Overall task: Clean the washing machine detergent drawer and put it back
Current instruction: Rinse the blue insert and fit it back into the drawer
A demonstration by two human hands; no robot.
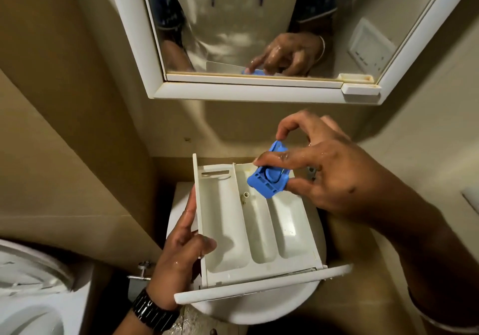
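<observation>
Three compartments run the length of the detergent drawer (248,226), which is held out of the machine over a white basin (259,308); its long axis points away from the person toward the wall, front panel nearest the body. Middle compartment carries a small upright siphon tube (245,195) near the far end. Blue insert cap (269,176) sits just above that far end, tilted, slightly right of the tube, so the fit turns on lowering it left and down onto the tube (judgement). Right hand (334,171) is the nearer one to that spot and pinches the blue cap between thumb and fingertips. Left hand (178,254) clamps the drawer's left side wall, thumb inside the rim. Both hands look wet. Cap underside hidden; the right fingers cover the drawer's far right corner. Mirror (259,24) above cuts off at frame top; the tap is not discernible
</observation>
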